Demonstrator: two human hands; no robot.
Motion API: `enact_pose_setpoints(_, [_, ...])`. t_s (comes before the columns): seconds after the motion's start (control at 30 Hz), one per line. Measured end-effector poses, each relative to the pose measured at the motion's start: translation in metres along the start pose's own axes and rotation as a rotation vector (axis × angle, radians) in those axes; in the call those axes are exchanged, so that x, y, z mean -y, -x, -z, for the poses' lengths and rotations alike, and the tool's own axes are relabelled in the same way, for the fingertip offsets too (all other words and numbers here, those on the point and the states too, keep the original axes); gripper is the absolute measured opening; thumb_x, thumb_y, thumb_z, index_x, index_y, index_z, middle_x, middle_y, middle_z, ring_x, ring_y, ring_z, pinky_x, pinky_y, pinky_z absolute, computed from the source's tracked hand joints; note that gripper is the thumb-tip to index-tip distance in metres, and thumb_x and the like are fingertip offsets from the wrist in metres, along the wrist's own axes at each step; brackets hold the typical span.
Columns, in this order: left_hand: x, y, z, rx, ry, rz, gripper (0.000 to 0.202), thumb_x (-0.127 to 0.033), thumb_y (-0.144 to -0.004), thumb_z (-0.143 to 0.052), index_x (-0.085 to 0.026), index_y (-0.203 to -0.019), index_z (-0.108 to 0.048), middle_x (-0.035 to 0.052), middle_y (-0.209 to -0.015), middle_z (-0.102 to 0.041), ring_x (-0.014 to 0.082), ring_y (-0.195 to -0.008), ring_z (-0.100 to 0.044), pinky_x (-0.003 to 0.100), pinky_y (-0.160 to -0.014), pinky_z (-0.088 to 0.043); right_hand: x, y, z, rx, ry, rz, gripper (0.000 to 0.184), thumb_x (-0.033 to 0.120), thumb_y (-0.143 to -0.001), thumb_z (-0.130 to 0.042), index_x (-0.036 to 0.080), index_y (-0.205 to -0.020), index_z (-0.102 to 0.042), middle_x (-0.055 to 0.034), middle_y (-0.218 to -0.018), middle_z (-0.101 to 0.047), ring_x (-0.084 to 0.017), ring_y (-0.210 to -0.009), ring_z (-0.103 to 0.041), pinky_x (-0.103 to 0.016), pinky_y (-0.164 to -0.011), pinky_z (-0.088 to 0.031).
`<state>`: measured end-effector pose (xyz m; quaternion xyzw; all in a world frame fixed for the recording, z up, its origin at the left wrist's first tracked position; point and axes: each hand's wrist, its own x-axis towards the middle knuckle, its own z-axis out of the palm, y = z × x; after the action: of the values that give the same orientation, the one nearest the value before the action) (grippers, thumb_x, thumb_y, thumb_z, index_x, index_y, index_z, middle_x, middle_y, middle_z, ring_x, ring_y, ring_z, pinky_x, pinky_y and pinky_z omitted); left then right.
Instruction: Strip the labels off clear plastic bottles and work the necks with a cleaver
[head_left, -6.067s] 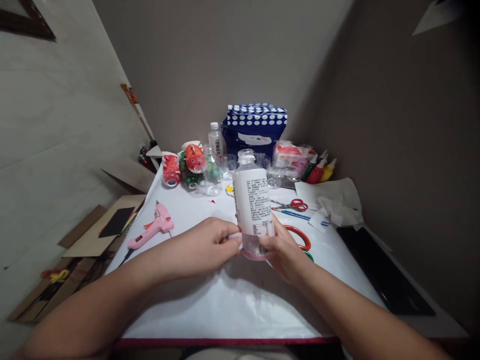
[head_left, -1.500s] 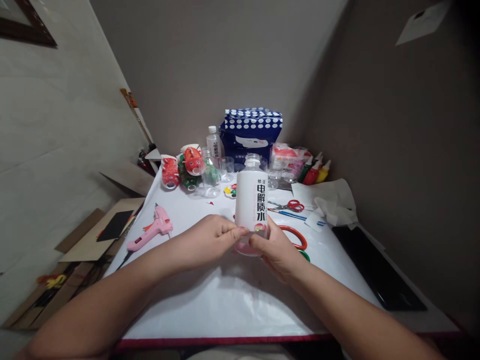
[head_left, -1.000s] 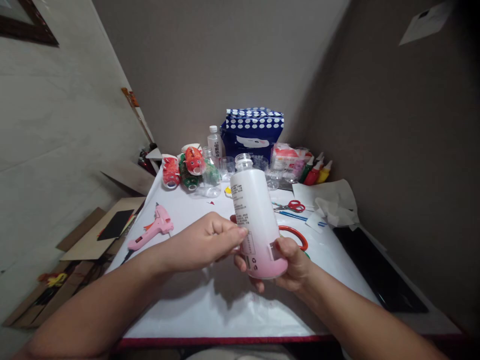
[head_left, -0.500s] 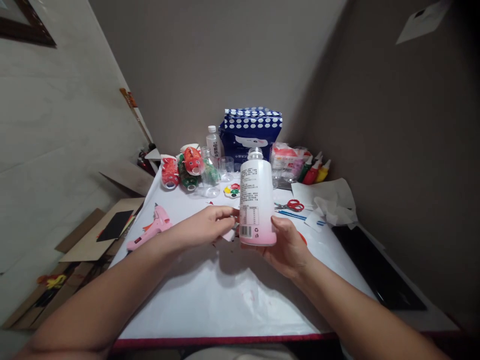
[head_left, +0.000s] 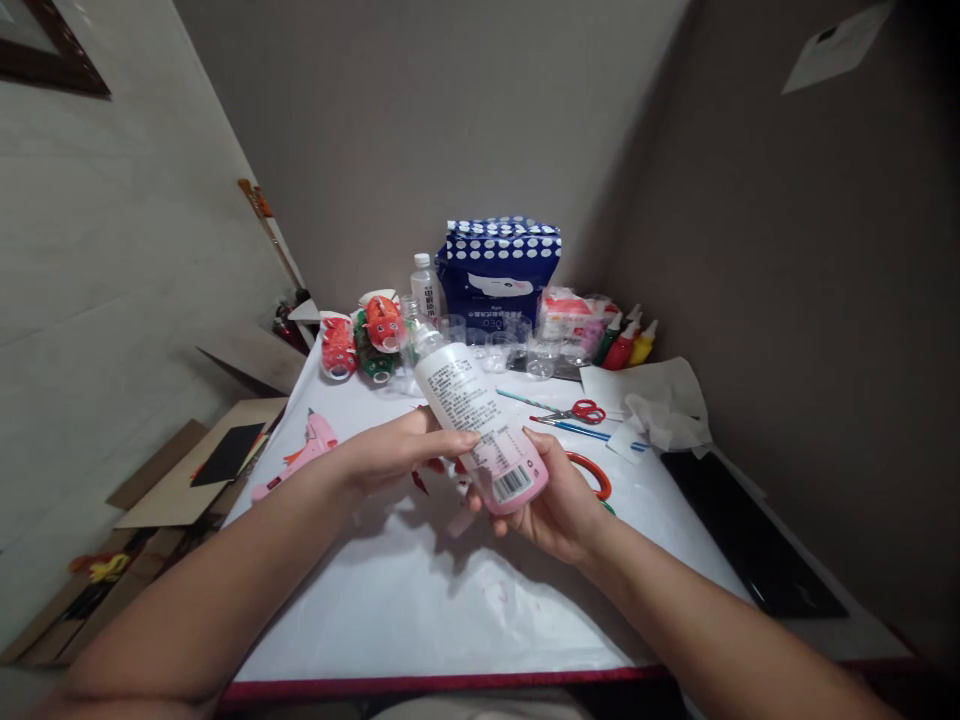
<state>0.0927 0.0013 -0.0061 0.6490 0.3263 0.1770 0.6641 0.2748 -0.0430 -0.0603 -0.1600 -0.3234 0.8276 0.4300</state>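
A white plastic bottle [head_left: 474, 412] with a pink base, printed label and no cap is tilted so its neck points up and to the left. My right hand [head_left: 553, 505] cups its lower end from below, fingers wrapped around it. My left hand [head_left: 401, 452] is closed beside the bottle, its fingertips pinched against the label's side. Both hands hover over the white table cover [head_left: 420, 610].
A pink glue gun [head_left: 304, 455] lies at left. Red and green painted bottle figures [head_left: 367, 340], clear cut bottle pieces, a blue dotted bag [head_left: 496, 270], paint tubes [head_left: 628, 343], scissors [head_left: 581, 411], an orange ring [head_left: 592, 472], tissue [head_left: 664, 412] and a black slab [head_left: 750, 540] surround the hands.
The bottle stood upright in both hands, was lifted and turned, and now leans with its neck to the left. My left hand has shifted to pinch the label's side.
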Motion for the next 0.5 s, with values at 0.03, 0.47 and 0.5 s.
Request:
enact_pose_setpoints(0.03, [0.001,0.0,-0.001,0.008,0.045,-0.007,0.038,-0.045,-0.078,-0.059,-0.013,-0.098,-0.064,0.0098,-0.082,-0.069,0.0196,-0.069,-0.062,0.031,-0.064,-0.047,-0.001,0.001,-0.001,-0.011,0.026,0.015,0.042,0.047,-0.09,-0.038,0.016,-0.114,-0.055,-0.0086,-0.094,-0.067,-0.018,-0.07,-0.066,-0.024,-0.048,-0.054])
enact_pose_setpoints(0.47, [0.003,-0.007,-0.005,-0.227,0.3,-0.138,0.046,-0.027,-0.06,-0.079,-0.01,-0.099,-0.063,0.0099,-0.093,-0.072,0.0241,-0.086,-0.066,0.037,-0.077,-0.053,-0.012,0.004,-0.004,-0.182,0.396,0.234,0.047,0.043,-0.079,-0.068,0.028,-0.116,-0.044,-0.0032,-0.11,-0.059,-0.016,-0.092,-0.061,-0.029,-0.075,-0.051])
enact_pose_setpoints(0.5, [0.002,-0.006,-0.006,-0.224,0.311,-0.13,0.046,-0.026,-0.06,-0.079,-0.01,-0.099,-0.063,0.0097,-0.093,-0.072,0.024,-0.086,-0.067,0.036,-0.076,-0.053,-0.009,0.005,-0.003,-0.176,0.445,0.257,0.046,0.044,-0.08,-0.065,0.028,-0.117,-0.044,-0.0035,-0.111,-0.059,-0.017,-0.093,-0.06,-0.029,-0.075,-0.051])
